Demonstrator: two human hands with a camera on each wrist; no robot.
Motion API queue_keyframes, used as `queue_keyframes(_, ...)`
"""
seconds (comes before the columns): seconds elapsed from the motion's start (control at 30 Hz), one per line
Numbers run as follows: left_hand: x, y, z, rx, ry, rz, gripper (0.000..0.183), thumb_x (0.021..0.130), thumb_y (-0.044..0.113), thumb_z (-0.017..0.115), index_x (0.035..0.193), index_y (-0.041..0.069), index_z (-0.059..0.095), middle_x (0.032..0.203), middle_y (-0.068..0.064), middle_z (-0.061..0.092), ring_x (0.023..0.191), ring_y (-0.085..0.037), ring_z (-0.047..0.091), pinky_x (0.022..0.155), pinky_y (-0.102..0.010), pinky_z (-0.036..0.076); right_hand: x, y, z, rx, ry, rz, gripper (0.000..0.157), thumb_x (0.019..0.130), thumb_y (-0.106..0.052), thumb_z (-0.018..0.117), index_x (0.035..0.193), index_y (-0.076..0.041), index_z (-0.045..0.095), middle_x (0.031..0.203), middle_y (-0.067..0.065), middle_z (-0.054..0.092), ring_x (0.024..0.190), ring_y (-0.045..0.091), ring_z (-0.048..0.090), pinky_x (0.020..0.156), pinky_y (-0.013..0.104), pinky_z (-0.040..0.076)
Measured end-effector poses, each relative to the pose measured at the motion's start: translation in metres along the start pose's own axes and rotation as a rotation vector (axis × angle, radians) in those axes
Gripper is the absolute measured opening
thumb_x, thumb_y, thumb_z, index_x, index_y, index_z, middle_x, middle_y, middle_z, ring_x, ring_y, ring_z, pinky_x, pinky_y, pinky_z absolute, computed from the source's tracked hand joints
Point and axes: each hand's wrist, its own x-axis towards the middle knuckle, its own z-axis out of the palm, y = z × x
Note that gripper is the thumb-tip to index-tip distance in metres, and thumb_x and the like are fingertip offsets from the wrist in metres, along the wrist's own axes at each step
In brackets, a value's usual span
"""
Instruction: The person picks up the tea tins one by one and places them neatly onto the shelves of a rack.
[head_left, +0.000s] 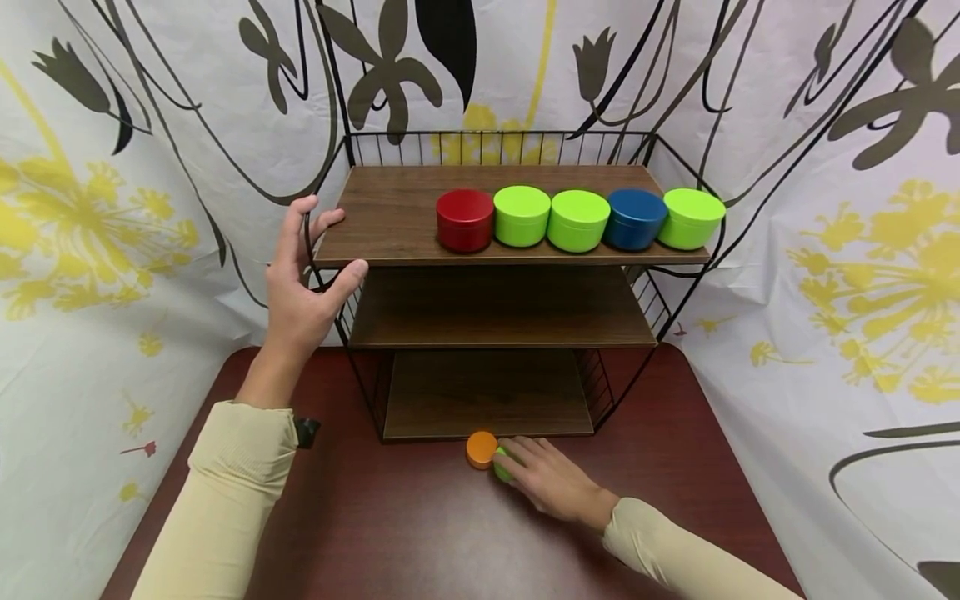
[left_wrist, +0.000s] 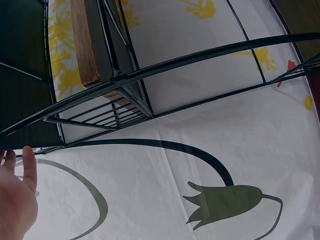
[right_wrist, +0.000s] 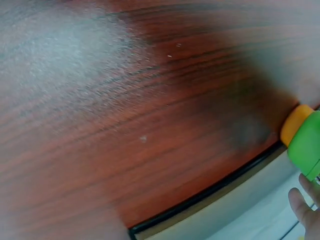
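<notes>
At the left front corner of the top shelf [head_left: 390, 225], my left hand [head_left: 303, 271] has its thumb and fingers spread apart around the black wire side. The left wrist view catches only part of that left hand [left_wrist: 17, 200], fingers extended beside the rack. Down on the table, my right hand [head_left: 551, 479] grips a small lime-green round container [head_left: 504, 467], mostly covered by the fingers. Right against it sits an orange round container [head_left: 482, 450]. In the right wrist view the green container [right_wrist: 306, 145] shows at the right edge, fingertips at its side.
A three-tier rack with wooden shelves and black wire sides stands on the dark red table [head_left: 390, 525]. Along the top shelf's right part stand a red container [head_left: 465, 221], a blue container [head_left: 635, 220] and several lime-green ones [head_left: 579, 222]. Patterned cloth [head_left: 825, 275] surrounds the table.
</notes>
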Motion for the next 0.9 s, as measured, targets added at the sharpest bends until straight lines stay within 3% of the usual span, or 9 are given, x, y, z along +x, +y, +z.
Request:
queue_keyframes(0.7, 0.0, 0.001, -0.001, 0.031, -0.002, -0.008, 0.062, 0.085, 0.003, 0.071, 0.14, -0.004, 0.043, 0.129, -0.028, 0.06, 0.131, -0.031, 0.051, 0.102, -0.029, 0.038, 0.017, -0.013, -0.05, -0.038, 0.07, -0.127, 0.042, 0.101, -0.025, 0.056, 0.141, -0.011, 0.051, 0.141, 0.014, 0.053, 0.124, 0.031, 0.054, 0.093, 0.046, 0.05)
queue_keyframes(0.9, 0.0, 0.0, -0.001, 0.026, -0.004, -0.011, 0.062, 0.085, 0.002, 0.07, 0.14, -0.003, 0.043, 0.13, -0.029, 0.059, 0.132, -0.031, 0.05, 0.106, -0.031, 0.037, 0.025, -0.012, -0.068, -0.051, 0.084, -0.145, 0.052, 0.092, -0.018, 0.067, 0.14, -0.012, 0.048, 0.144, 0.014, 0.05, 0.127, 0.031, 0.052, 0.093, 0.047, 0.051)
